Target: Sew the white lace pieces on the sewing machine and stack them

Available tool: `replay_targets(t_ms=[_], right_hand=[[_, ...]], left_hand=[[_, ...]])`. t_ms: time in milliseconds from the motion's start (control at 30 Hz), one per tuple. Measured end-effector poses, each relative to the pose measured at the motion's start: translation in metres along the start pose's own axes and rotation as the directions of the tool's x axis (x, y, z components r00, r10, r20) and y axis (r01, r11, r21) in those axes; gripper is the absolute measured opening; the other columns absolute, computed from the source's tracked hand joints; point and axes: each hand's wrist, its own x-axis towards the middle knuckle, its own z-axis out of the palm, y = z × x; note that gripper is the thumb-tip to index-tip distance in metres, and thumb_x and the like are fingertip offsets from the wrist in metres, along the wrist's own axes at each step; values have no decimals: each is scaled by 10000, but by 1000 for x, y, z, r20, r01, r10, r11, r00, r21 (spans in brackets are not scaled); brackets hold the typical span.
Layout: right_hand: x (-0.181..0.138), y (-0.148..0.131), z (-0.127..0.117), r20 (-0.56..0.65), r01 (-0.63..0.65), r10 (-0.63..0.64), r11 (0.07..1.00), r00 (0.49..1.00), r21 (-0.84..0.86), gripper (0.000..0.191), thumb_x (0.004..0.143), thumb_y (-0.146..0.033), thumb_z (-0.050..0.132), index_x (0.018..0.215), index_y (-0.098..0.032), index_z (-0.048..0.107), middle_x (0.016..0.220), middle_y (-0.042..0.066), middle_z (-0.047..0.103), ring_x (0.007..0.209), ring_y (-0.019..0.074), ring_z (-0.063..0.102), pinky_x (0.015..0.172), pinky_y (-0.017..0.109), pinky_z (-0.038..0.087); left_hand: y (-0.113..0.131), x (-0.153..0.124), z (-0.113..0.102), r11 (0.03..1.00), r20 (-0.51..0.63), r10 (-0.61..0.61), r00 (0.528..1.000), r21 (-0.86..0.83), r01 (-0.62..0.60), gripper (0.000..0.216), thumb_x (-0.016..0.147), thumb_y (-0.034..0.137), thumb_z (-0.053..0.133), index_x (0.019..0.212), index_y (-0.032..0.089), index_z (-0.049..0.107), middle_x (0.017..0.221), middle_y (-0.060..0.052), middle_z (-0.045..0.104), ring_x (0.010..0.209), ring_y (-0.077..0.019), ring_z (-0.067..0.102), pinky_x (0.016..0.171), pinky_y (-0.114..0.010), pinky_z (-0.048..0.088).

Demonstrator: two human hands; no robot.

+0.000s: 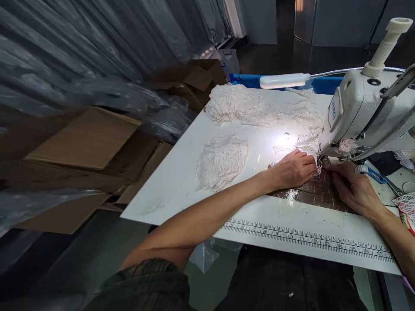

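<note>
My left hand (294, 168) lies closed with curled fingers on white lace (306, 144), just left of the needle area of a white sewing machine (348, 108). Part of that lace runs back across the table under the lamp's glare. My right hand (355, 188) comes in from the other side, its forefinger and thumb drawn close together by the presser foot. What those fingertips hold is too small and shadowed to make out. Beneath both hands is a shiny brown-covered plate (304, 194).
Two lace heaps, one farther back (235, 103) and one nearer (222, 162), lie on the white table (175, 185). A ruler strip (308, 237) follows the front edge. Blue thread snips (376, 174) lie right of the machine. Cardboard boxes (84, 136) stand at left; a lamp (285, 81) hangs behind.
</note>
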Motion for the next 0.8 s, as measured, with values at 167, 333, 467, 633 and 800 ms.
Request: replay_targets(t_ms=[167,333,467,633,800], right_hand=[[-1,3,4,-9,54,-55,998,998,-31,353,929,-319,394,1107,-200,674,1074,115,661,942,237,642,782,378,535],[0,2,2,-17,63,-64,997,998,-42,347,928,-292,391,1097,-198,680,1057,104,677,955,238,641,806,388,540],[0,1,0,-29,95,-96,994,995,-51,346,938,-284,401,1139,-206,672,1063,94,683,939,229,650,810,380,548],[-1,3,0,-16,152,-154,984,988,-95,352,953,-294,402,1112,-207,704,1001,103,679,880,219,650,777,358,549],[-2,5,2,53,231,-224,944,973,-237,373,955,-280,401,1201,-247,679,1030,98,656,806,191,630,651,300,526]], left_hand=[[-1,-1,-9,996,83,85,993,-9,-85,331,987,203,361,890,148,673,978,-87,674,786,-155,581,754,-320,428],[-5,-4,-13,985,99,174,980,-20,-173,309,962,200,385,940,127,684,1029,-111,676,809,-163,601,786,-325,449],[-6,-5,-12,978,74,206,976,-1,-207,315,958,227,390,942,120,686,1032,-110,684,802,-170,611,789,-331,456],[-5,-6,-13,976,44,216,975,8,-216,313,950,253,413,933,108,689,1026,-103,693,789,-172,614,782,-322,459],[-4,-6,-14,980,57,199,978,9,-200,337,954,287,410,924,111,695,1027,-97,694,783,-172,612,794,-322,459]])
